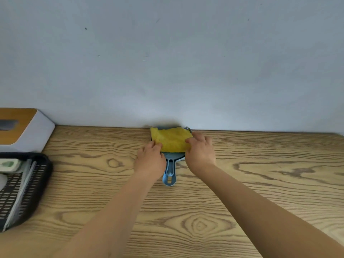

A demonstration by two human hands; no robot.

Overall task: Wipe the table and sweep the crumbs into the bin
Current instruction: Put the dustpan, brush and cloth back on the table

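Note:
A yellow cloth (172,139) lies folded on top of a blue dustpan (169,170) at the far edge of the wooden table (260,183), against the wall. The dustpan's handle points toward me. My left hand (149,160) pinches the cloth's near left corner. Fingers of my right hand (201,148) hold the cloth's right edge. The pan's scoop is mostly hidden under the cloth. No crumbs or bin show in this view.
A black slotted basket (37,183) with white and green items stands at the left edge. Behind it sits a white box with a wooden lid (24,127). A pale wall rises right behind the table.

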